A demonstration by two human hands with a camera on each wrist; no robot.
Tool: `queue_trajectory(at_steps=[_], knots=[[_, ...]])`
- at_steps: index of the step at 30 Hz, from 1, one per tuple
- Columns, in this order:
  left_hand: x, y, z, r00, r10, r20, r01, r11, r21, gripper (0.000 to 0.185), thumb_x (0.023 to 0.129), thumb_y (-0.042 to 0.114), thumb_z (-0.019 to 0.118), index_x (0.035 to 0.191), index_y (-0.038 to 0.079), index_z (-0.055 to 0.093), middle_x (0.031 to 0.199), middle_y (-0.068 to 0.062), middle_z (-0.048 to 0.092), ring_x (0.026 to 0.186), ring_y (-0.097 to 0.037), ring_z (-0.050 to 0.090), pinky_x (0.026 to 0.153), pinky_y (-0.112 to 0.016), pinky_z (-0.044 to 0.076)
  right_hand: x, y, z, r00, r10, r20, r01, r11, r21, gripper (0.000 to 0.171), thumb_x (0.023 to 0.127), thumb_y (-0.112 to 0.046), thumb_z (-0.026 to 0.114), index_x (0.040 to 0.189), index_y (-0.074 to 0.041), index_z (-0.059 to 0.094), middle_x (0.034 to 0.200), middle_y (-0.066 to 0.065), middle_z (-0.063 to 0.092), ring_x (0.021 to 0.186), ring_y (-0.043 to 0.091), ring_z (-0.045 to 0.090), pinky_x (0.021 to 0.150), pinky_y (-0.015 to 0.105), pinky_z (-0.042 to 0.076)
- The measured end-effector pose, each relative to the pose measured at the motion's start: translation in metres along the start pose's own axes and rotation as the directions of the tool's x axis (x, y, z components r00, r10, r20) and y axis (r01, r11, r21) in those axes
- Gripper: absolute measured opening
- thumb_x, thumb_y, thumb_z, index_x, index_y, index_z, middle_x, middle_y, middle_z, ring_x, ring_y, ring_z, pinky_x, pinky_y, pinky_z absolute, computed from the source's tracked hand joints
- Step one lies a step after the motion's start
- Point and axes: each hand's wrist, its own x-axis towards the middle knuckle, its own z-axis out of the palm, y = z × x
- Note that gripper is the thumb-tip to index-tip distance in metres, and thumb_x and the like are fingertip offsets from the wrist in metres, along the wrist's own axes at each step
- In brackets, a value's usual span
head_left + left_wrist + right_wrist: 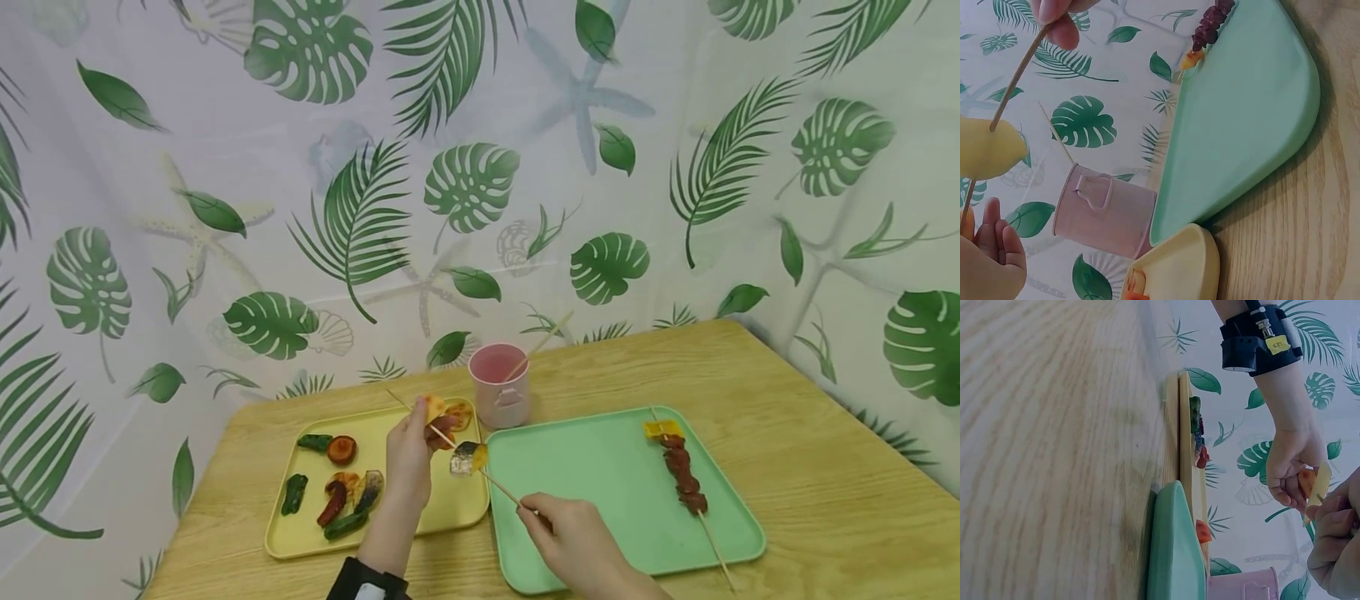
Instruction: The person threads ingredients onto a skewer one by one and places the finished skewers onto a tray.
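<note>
- Left hand (408, 454) pinches food pieces (437, 414) near the tip end of a bamboo skewer (480, 471), held in the air over the inner edge of the yellow tray (375, 542).
- Right hand (573, 533) grips the skewer's blunt end over the green tray (600, 467). The hands are apart, joined only by the stick.
- One piece (468, 457) already sits mid-skewer, between the hands.
- Judgement: keep the right hand rigid as the anchor and let the left slide the food down the stick, not the stick through the food.
- Push along the skewer axis (side load will likely bow or snap it).
- Keep the left fingertips off the point, which sticks out past them toward the pink cup (500, 385).
- Finished skewer (681, 475) lies on the green tray, well apart.
</note>
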Motion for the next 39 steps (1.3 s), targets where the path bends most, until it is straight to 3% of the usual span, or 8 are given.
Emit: queue_trajectory(at_steps=[5, 10, 13, 15, 17, 22, 27, 39], knots=[[-0.001, 0.001, 0.003, 1.000, 0.010, -0.016, -0.010, 1.000, -0.005, 0.035, 0.099, 0.031, 0.043, 0.095, 0.001, 0.061, 0.076, -0.002, 0.068, 0.063, -0.012, 0.057, 0.061, -0.024, 0.046, -0.001, 0.002, 0.003, 0.992, -0.119, -0.030, 0.108, 0.965, -0.240, 0.008, 0.088, -0.008, 0.061, 0.085, -0.011, 0.067, 0.068, -0.004, 0.064, 0.054, 0.005, 0.056, 0.046, 0.021, 0.042], [-0.001, 0.001, 0.006, 1.000, 0.022, -0.019, -0.022, 1.000, 0.003, 0.032, 0.099, 0.029, 0.044, 0.093, 0.004, 0.063, 0.079, -0.003, 0.069, 0.071, -0.011, 0.061, 0.063, -0.025, 0.046, -0.003, 0.008, 0.010, 0.942, -0.299, -0.152, 0.223, 0.897, -0.381, 0.013, 0.079, -0.001, 0.068, 0.076, -0.012, 0.063, 0.059, -0.006, 0.058, 0.044, 0.004, 0.049, 0.036, 0.017, 0.033], [-0.002, 0.001, 0.005, 1.000, 0.028, 0.011, -0.028, 1.000, 0.002, 0.029, 0.100, 0.029, 0.044, 0.092, 0.008, 0.063, 0.082, -0.003, 0.069, 0.075, -0.012, 0.061, 0.065, -0.026, 0.045, -0.004, 0.009, 0.009, 0.955, -0.270, -0.124, 0.233, 0.940, -0.251, 0.011, 0.082, 0.000, 0.066, 0.078, -0.010, 0.064, 0.062, -0.003, 0.060, 0.047, 0.003, 0.051, 0.040, 0.017, 0.037], [-0.002, 0.000, 0.005, 0.999, 0.034, 0.038, -0.034, 0.999, -0.006, 0.029, 0.100, 0.028, 0.043, 0.092, 0.008, 0.063, 0.082, -0.003, 0.070, 0.076, -0.012, 0.060, 0.066, -0.026, 0.044, -0.002, 0.008, 0.005, 0.989, -0.144, -0.039, 0.142, 0.988, -0.057, 0.010, 0.088, -0.003, 0.060, 0.080, -0.009, 0.065, 0.060, -0.003, 0.057, 0.046, 0.002, 0.045, 0.043, 0.018, 0.036], [-0.002, 0.000, 0.004, 0.997, 0.042, 0.064, -0.042, 0.999, -0.015, 0.029, 0.100, 0.028, 0.042, 0.092, 0.009, 0.063, 0.082, -0.002, 0.070, 0.077, -0.012, 0.060, 0.067, -0.025, 0.043, -0.001, 0.008, -0.001, 0.998, -0.006, 0.064, -0.005, 0.987, 0.159, 0.015, 0.093, -0.007, 0.054, 0.083, -0.006, 0.066, 0.057, -0.003, 0.052, 0.044, 0.002, 0.039, 0.044, 0.019, 0.035], [-0.001, 0.000, 0.004, 0.991, 0.071, 0.116, -0.069, 0.997, -0.019, 0.029, 0.101, 0.027, 0.041, 0.092, 0.011, 0.063, 0.081, 0.000, 0.070, 0.077, -0.012, 0.060, 0.065, -0.025, 0.041, 0.003, 0.013, -0.009, 0.958, 0.123, 0.260, -0.252, 0.794, 0.553, 0.025, 0.097, -0.007, 0.046, 0.086, 0.009, 0.062, 0.048, -0.004, 0.034, 0.038, 0.005, 0.022, 0.037, 0.022, 0.021], [-0.002, 0.001, 0.005, 0.986, 0.082, 0.148, -0.081, 0.997, -0.016, 0.028, 0.101, 0.027, 0.041, 0.091, 0.012, 0.063, 0.080, 0.001, 0.070, 0.078, -0.012, 0.062, 0.065, -0.025, 0.041, 0.002, 0.014, -0.008, 0.920, 0.157, 0.358, -0.376, 0.609, 0.698, 0.024, 0.098, -0.007, 0.044, 0.084, 0.006, 0.060, 0.048, -0.006, 0.028, 0.037, 0.004, 0.017, 0.036, 0.021, 0.018], [-0.004, 0.000, 0.005, 0.984, 0.067, 0.166, -0.061, 0.997, -0.043, 0.029, 0.101, 0.028, 0.040, 0.096, 0.009, 0.062, 0.081, 0.001, 0.070, 0.072, -0.013, 0.057, 0.066, -0.022, 0.041, 0.003, 0.011, -0.013, 0.888, 0.184, 0.422, -0.457, 0.461, 0.761, 0.022, 0.097, -0.009, 0.046, 0.083, -0.004, 0.061, 0.049, -0.007, 0.028, 0.038, 0.004, 0.014, 0.037, 0.021, 0.014]])
